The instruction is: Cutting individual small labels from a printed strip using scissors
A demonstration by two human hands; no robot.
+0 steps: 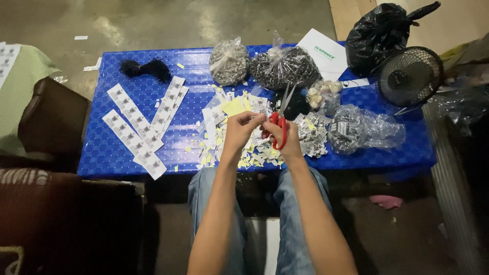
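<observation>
My right hand [286, 136] grips red-handled scissors [279, 127], blades pointing up and away over the blue table [153, 153]. My left hand [243, 128] pinches a small paper label at the blades, fingertips almost touching my right hand. Under both hands lies a heap of cut white and yellow paper scraps [229, 145]. Long strips of printed labels [133, 133] lie on the table to the left of my hands.
Two tied clear bags of small dark parts [282, 66] stand at the table's back. More plastic bags [356, 131] lie right of my hands. A black fan [410, 76], a black rubbish bag [381, 33] and a dark thread bundle [147, 67] also sit there. A brown chair [51, 119] stands left.
</observation>
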